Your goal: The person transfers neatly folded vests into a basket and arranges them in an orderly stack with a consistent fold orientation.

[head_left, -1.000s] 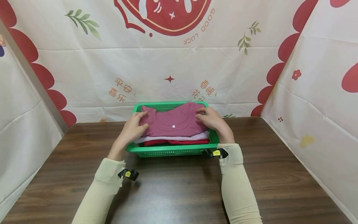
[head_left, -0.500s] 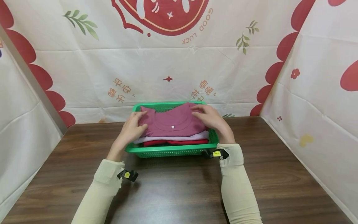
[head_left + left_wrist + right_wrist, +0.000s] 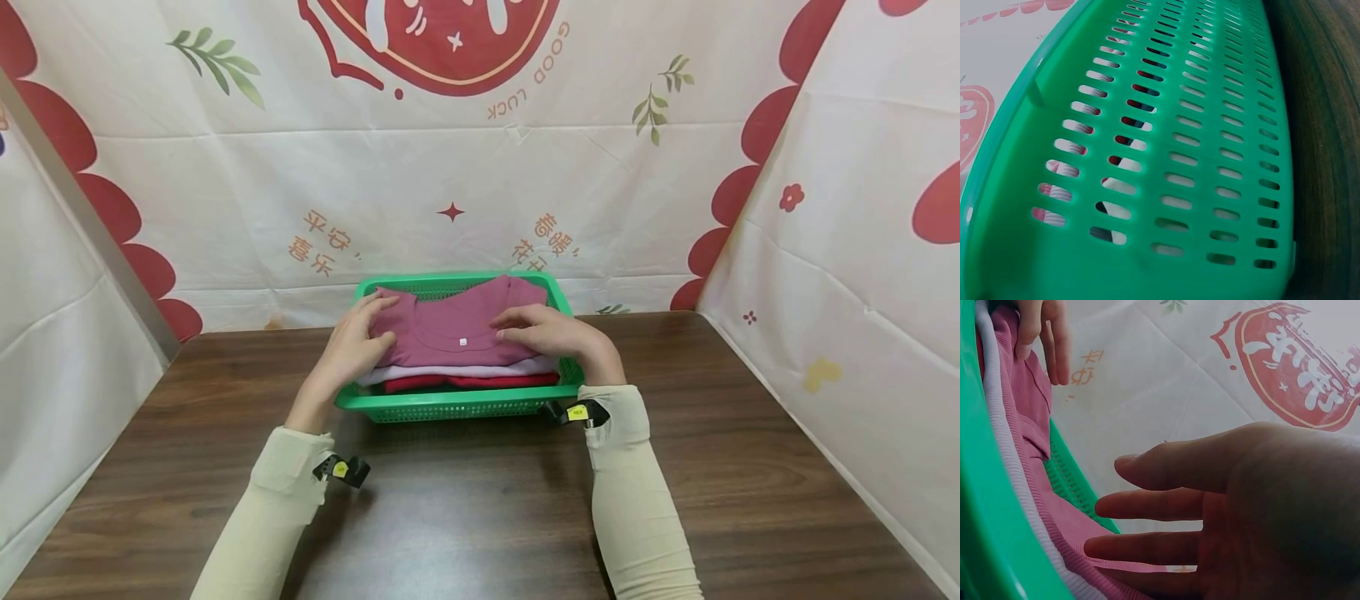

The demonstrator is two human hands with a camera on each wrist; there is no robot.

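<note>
A folded mauve-pink shirt (image 3: pixel 450 321) with a small white label at its neckline tops a stack in the green plastic basket (image 3: pixel 465 404). Beneath it show a pale lavender garment (image 3: pixel 457 371) and a red garment (image 3: pixel 487 382). My left hand (image 3: pixel 348 342) is at the shirt's left side, thumb and fingers apart and nothing gripped. Over the shirt's right half is my right hand (image 3: pixel 551 331); its spread fingers (image 3: pixel 1147 547) look relaxed in the right wrist view, and I cannot tell whether they touch the cloth. Only the basket's slotted side fills the left wrist view.
The basket stands at the far edge of a dark wooden table (image 3: pixel 465 508), against a printed white cloth (image 3: pixel 420 192). More cloth (image 3: pixel 847 317) hangs at the right and left sides. A small black wrist device (image 3: pixel 341 469) sits on each cuff.
My right hand has moved left and slightly nearer over the shirt, from its right edge towards the label. The left hand has stayed almost still; the stack looks unchanged.
</note>
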